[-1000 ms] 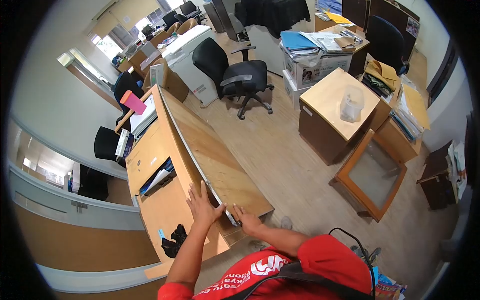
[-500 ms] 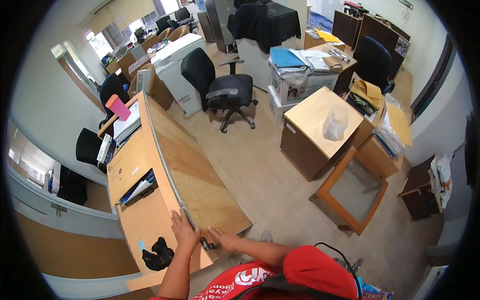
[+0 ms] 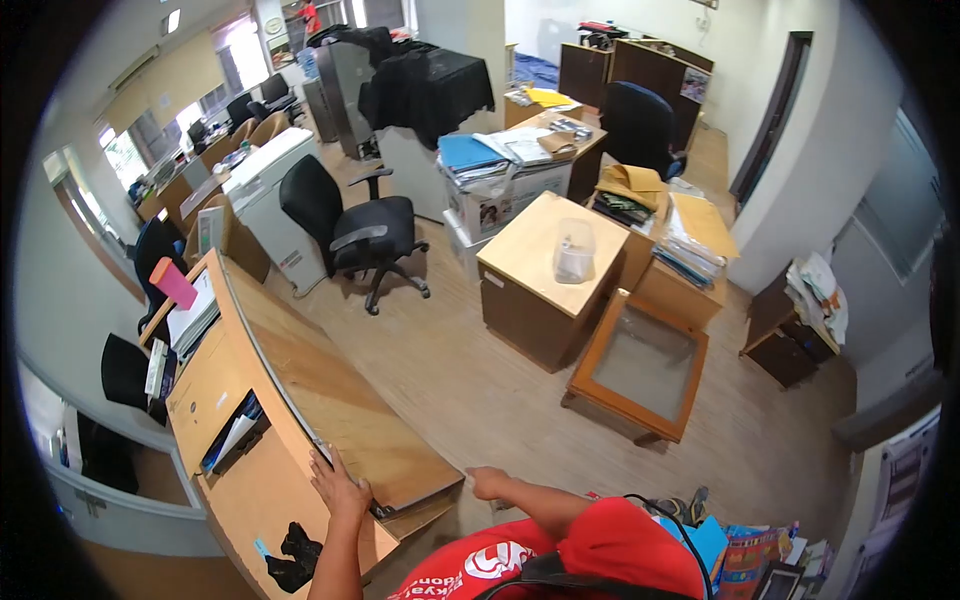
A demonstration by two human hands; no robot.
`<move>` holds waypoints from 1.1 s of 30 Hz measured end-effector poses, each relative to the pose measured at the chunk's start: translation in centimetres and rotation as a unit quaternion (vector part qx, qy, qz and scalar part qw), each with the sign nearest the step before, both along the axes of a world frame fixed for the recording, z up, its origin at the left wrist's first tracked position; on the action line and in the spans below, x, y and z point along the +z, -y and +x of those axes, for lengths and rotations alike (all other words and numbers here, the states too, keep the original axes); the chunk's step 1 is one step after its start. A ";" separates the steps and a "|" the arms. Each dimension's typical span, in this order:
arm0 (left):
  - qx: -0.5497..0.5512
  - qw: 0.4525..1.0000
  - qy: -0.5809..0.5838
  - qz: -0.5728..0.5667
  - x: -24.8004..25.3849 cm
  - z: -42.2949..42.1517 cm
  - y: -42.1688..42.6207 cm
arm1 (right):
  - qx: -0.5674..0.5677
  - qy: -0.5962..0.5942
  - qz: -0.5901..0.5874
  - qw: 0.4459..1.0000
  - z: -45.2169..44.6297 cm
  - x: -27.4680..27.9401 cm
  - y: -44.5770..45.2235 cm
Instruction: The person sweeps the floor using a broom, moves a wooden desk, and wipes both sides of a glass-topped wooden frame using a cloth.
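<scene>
My left hand (image 3: 341, 488) lies with fingers spread on the edge strip of a light wooden desk (image 3: 270, 475). A large wooden panel (image 3: 335, 400) slopes along the desk's right side. Just off the panel's near corner is my right hand (image 3: 487, 483), fingers pointing toward it and no held thing visible. A crumpled black plastic bag (image 3: 294, 558) rests on the desktop left of my left arm. Farther up, papers (image 3: 238, 437) show in a rectangular opening in the desk, and a pink cup (image 3: 173, 283) stands near a paper stack (image 3: 190, 318).
A black office chair (image 3: 350, 225) stands beyond the panel. To the right are a wooden cabinet (image 3: 535, 320) with a clear plastic container (image 3: 574, 252), and a glass-topped wooden table (image 3: 640, 365). Books and bags (image 3: 750, 560) lie at the lower right; bare floor (image 3: 460, 400) runs between.
My view has turned right, so the furniture appears farther left. My right hand has moved off the panel's lower face to beside its near corner. My left hand stays on the desk edge.
</scene>
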State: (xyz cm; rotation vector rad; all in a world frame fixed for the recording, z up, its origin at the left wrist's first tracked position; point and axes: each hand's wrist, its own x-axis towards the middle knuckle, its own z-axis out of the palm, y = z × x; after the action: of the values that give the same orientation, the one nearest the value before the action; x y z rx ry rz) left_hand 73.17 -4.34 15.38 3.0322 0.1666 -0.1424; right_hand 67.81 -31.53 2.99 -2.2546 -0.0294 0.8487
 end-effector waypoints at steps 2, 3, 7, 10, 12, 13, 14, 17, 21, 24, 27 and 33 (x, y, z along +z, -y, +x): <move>-0.014 1.000 0.002 -0.005 0.2 -0.2 -0.1 | -0.065 0.035 -0.056 0.996 -1.8 -8.2 1.8; -0.024 1.000 0.002 -0.014 0.3 -0.2 -0.3 | -0.089 0.017 -0.078 0.993 -2.7 -8.1 2.7; -0.076 0.995 0.027 -0.059 -0.1 -0.8 -2.8 | -0.194 -0.009 -0.131 0.972 -7.8 -9.8 4.5; -0.104 0.990 0.049 -0.087 -0.7 -2.0 -5.4 | -0.232 0.009 -0.141 0.962 -13.9 -11.1 3.1; -0.122 0.984 0.060 -0.117 -0.5 -3.3 -6.7 | -0.214 -0.024 -0.161 0.963 -17.9 -11.6 1.1; -0.137 0.978 0.070 -0.143 -0.4 -4.0 -7.2 | -0.194 -0.058 -0.177 0.963 -20.1 -11.9 -0.1; -0.140 0.977 0.067 -0.144 -0.4 -4.6 -7.6 | -0.196 -0.062 -0.177 0.962 -22.3 -12.0 -1.4; -0.191 0.964 0.048 -0.177 0.0 -6.4 -7.6 | -0.215 -0.114 -0.145 0.959 -28.8 -14.3 -4.4; -0.288 0.929 0.112 -0.202 0.3 -8.3 -6.0 | -0.154 -0.042 -0.165 0.973 -35.4 -17.8 -5.2; -0.337 0.904 0.113 -0.236 1.8 -10.5 -3.8 | -0.395 -0.080 -0.122 0.907 -40.1 -13.9 -6.6; -0.371 0.896 0.094 -0.226 2.3 -12.7 -1.9 | -0.418 -0.077 -0.141 0.894 -43.1 -14.8 -6.0; -0.455 0.864 0.018 -0.215 0.6 -18.5 -0.2 | -0.505 -0.013 -0.115 0.856 -48.1 -15.5 -7.3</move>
State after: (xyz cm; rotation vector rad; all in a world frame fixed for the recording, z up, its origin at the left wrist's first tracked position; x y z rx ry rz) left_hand 54.69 -4.10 16.02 2.3993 -1.1415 -0.1581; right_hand 19.67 -24.21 -12.51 -2.0260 1.2143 0.2905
